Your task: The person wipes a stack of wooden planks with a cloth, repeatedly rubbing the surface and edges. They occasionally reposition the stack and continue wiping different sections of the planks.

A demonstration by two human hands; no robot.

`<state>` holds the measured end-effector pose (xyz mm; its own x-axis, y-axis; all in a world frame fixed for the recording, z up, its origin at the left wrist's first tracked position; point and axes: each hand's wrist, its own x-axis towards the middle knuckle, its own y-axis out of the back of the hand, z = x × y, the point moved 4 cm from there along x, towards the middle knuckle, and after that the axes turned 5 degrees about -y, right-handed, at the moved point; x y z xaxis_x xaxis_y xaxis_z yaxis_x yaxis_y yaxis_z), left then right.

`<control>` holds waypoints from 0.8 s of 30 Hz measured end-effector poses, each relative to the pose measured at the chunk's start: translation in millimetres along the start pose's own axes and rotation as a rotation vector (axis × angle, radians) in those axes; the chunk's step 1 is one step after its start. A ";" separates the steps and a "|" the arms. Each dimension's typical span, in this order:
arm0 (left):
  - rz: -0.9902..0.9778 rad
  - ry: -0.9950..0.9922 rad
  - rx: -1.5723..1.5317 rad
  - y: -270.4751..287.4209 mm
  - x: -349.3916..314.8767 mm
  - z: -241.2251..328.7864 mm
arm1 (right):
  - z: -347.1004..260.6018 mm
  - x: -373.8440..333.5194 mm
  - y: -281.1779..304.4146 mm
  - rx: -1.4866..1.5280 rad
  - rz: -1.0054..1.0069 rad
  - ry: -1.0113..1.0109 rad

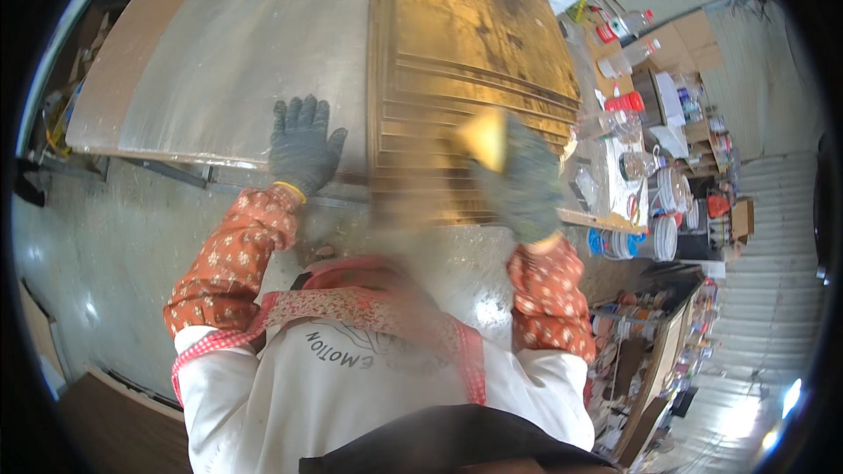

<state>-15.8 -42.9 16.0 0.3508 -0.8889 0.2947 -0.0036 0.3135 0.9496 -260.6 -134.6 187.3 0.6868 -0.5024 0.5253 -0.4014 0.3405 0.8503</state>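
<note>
My left hand (306, 147), in a dark grey-green knit glove, lies flat with spread fingers near the front edge of a smooth silvery sheet (255, 44) on the table. My right hand (525, 180), gloved alike and smeared by motion, grips a yellow sponge-like block (485, 139). It is over the near right part of a stack of yellow-brown boards (470, 9), whose near edges are stepped like stairs. Dark stains mark the top board. The blur hides whether the block touches the boards.
Plastic bottles (628, 57) and a red-capped container (623, 103) stand right of the stack. Several tubs (672, 189) and a roll of blue tape (601, 241) are nearer. A cluttered shelf (654, 369) stands at the lower right. Brown board (149, 44) borders the silvery sheet's left side.
</note>
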 end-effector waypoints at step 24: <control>0.017 -0.219 -0.790 116.5 189.0 -31.7 | 184.9 -63.3 5.2 0.012 0.096 -0.689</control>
<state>79.8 -163.8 179.0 0.1651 -0.9014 0.4002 0.6820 0.3975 0.6140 -418.2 -248.0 164.4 0.1080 -0.8618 0.4956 -0.4503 0.4021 0.7972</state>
